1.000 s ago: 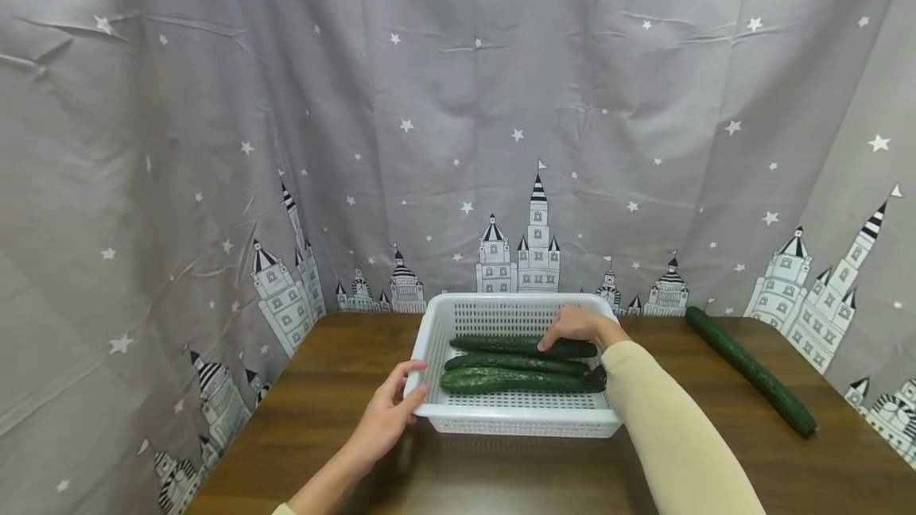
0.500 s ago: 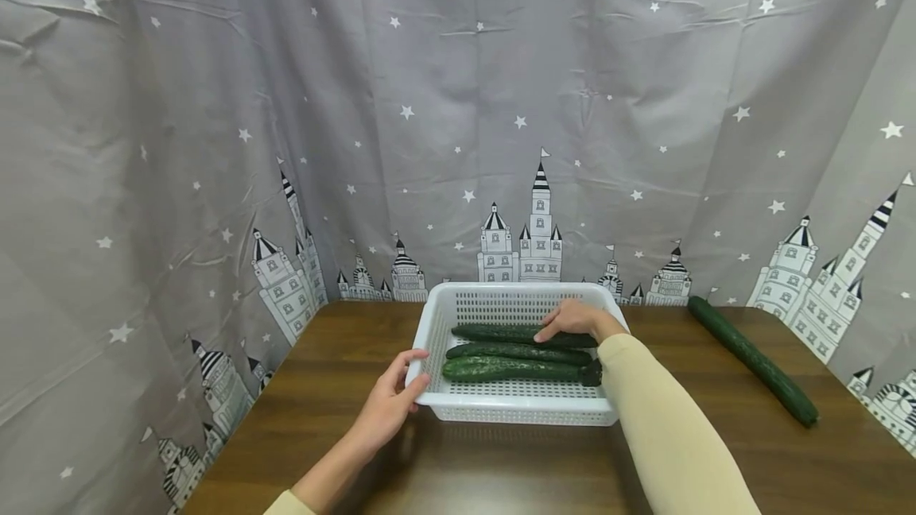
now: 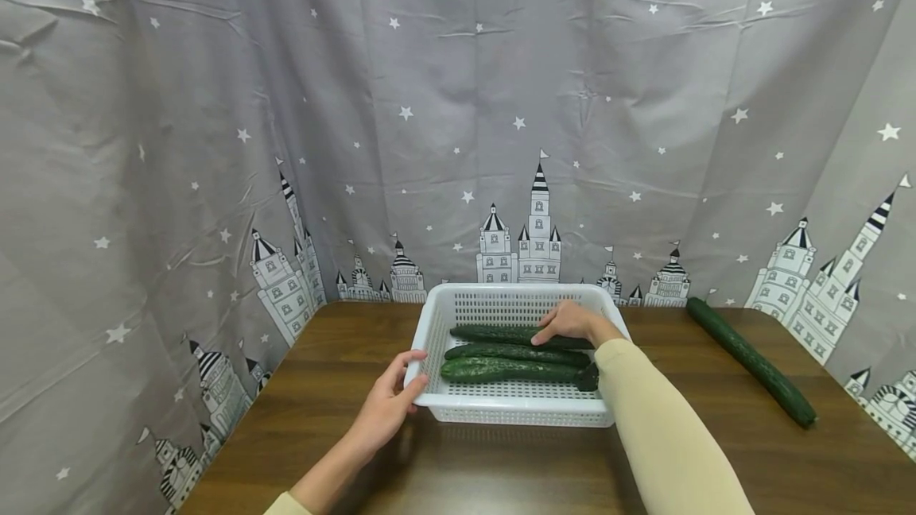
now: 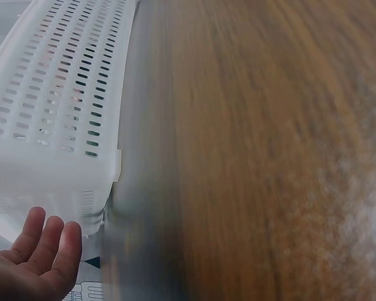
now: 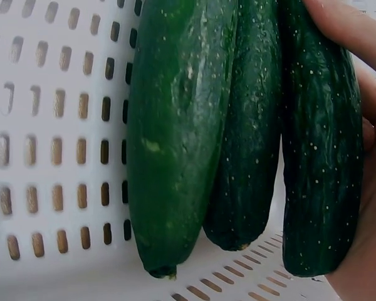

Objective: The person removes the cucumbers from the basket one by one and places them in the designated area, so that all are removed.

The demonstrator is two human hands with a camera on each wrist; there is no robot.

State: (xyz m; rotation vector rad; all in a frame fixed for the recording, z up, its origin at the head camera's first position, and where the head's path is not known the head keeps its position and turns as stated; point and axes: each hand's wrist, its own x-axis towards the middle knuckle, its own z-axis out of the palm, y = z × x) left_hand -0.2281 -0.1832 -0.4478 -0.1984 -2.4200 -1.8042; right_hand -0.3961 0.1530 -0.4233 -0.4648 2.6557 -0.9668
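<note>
In the head view, just below the middle of the frame, a white basket (image 3: 515, 403) with slotted sides, set on a brown wooden table (image 3: 286, 420). Held at its left rim by the left hand (image 3: 385, 404), with thumb over the edge and forefinger spread above it; in the left wrist view, three fingers at the lower left of the frame, close to the outer wall, too unclear to tell whether touching.

Down inside the basket, at its upper right in the head view, the right hand (image 3: 570, 324), with fingers bent around the back cucumber (image 3: 494, 333) in a firm hold. Visible again at the right of the right wrist view, between fingers and palm; impossible to tell whether clear of the basket floor.

Alongside, also in the basket, a middle cucumber (image 3: 511, 354), then a thicker, lighter green front cucumber (image 3: 508, 370), nearest the lower rim.

Toward the right edge of the head frame, a fourth cucumber (image 3: 751, 362), slanting down to the right on the table, well apart from the basket. At lower right, a pale yellow sleeve (image 3: 665, 427). Across the top, a gray curtain (image 3: 429, 62) printed with stars and castles.
</note>
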